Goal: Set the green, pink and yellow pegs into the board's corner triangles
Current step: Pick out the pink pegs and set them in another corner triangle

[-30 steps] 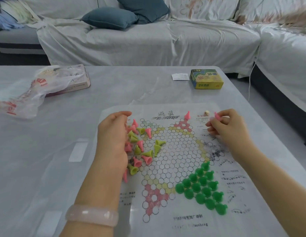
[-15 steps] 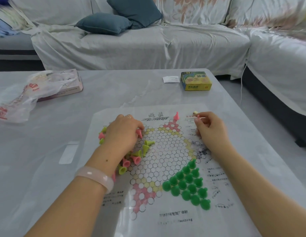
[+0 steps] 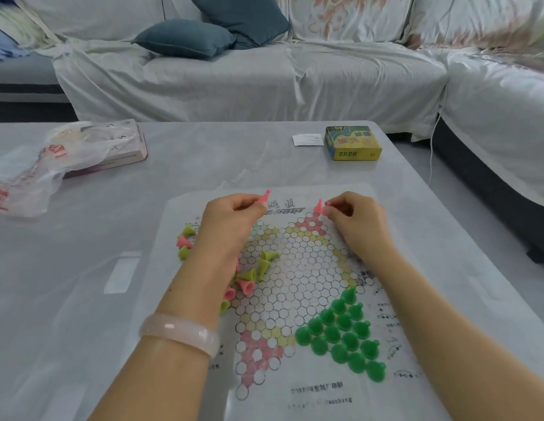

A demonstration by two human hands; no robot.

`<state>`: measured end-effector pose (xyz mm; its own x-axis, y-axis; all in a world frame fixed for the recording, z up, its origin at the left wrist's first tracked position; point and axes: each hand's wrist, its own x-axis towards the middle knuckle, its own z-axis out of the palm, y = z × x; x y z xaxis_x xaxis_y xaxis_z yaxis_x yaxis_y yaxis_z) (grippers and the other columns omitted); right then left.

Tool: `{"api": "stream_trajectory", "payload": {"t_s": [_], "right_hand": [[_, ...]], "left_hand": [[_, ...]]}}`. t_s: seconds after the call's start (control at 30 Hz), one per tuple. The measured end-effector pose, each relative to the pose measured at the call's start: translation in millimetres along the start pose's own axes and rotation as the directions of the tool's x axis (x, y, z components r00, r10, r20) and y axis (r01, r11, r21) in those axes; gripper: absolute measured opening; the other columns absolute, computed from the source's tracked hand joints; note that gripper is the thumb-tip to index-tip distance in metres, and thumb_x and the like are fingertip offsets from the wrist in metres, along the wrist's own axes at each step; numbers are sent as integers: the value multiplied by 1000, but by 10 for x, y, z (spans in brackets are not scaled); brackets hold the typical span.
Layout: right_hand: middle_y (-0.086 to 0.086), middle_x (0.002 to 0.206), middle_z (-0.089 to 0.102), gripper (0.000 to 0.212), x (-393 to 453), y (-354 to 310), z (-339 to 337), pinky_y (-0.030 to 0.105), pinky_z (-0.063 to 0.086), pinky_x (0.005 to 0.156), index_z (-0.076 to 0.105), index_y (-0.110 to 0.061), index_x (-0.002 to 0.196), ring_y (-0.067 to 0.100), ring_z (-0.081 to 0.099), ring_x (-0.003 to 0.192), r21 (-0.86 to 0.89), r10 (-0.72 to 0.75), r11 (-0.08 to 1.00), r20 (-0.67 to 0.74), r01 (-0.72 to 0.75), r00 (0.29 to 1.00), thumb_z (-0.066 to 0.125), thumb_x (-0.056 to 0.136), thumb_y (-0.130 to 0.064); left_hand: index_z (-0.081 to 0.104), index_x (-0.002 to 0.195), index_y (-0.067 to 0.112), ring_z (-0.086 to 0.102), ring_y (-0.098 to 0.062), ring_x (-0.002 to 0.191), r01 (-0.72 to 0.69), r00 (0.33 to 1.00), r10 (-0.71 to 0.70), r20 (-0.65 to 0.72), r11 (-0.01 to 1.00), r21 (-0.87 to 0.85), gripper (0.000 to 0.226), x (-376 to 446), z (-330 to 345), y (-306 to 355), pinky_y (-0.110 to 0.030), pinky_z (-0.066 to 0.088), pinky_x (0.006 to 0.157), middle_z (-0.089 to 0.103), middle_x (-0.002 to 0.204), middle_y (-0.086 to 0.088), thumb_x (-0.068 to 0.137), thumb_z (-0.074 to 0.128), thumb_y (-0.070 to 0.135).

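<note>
A: Big stuff first?
B: Sofa (image 3: pixel 249 71) w/ a pale cover along the back, two teal cushions (image 3: pixel 213 31) on it. In front, the grey table (image 3: pixel 82 299).

A: On the table?
B: Paper board (image 3: pixel 295 396) in the middle, hex grid w/ coloured corner triangles. Far left, a plastic bag (image 3: pixel 31 171) lying partly over a pinkish box (image 3: pixel 125 156). Far right, a yellow-green box (image 3: pixel 352 144) w/ a white card (image 3: pixel 307 139) just beside it.

A: Pegs?
B: Green pegs (image 3: pixel 343 332) stand upright, filling the near-right triangle. Loose pile of pink & yellow pegs (image 3: pixel 252 275) lies tipped over on the board's left side, partly under the left forearm; a few more (image 3: pixel 184 241) are off the left edge of the grid.

A: Hands?
B: Left hand (image 3: pixel 231 220), pale bangle (image 3: pixel 179 332) on the wrist, fingers curled, pinching a pink peg (image 3: pixel 263 199) at the tips, above the board's far-left part. Right hand (image 3: pixel 352 217) also curled, fingertips at a 2nd pink peg (image 3: pixel 326 210) by the far pink triangle. A 3rd pink peg (image 3: pixel 318 206) stands upright at that triangle's tip, just beside the right fingertips. Can't tell if the held one touches the board.
</note>
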<state>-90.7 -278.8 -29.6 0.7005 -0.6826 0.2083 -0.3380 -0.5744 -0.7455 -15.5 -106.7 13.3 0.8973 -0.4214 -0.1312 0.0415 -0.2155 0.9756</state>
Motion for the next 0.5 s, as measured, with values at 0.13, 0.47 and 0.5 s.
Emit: {"api": "stream_trajectory", "payload": {"t_s": [0.13,0.47,0.5], "right_hand": [[-5,80,62,10,-18,15,62,5,32,60,69,-18,86,1,49,68,-50,-24,998,-1,24,1000,59,85,-20],[-4,81,59,12,-15,6,62,14,34,58,68,-15,90,8,46,71,-140,-42,989,7,43,999,59,85,-21],[-3,81,59,13,-17,8,60,18,34,58,68,-16,91,8,46,71,-149,-43,988,13,45,999,59,84,-21]], "left_hand": [[68,96,17,53,2,67,-36,999,40,-32,993,116,13,12,-11,-101,-13,38,59,62,80,13,84,63,16],[59,95,21,58,-3,73,-35,991,40,-127,999,42,12,-193,-45,-16,-15,40,52,67,87,7,84,63,18],[59,93,21,58,-3,72,-30,991,34,-132,999,30,11,-194,-41,1,-15,38,53,68,86,6,83,64,19]]}}
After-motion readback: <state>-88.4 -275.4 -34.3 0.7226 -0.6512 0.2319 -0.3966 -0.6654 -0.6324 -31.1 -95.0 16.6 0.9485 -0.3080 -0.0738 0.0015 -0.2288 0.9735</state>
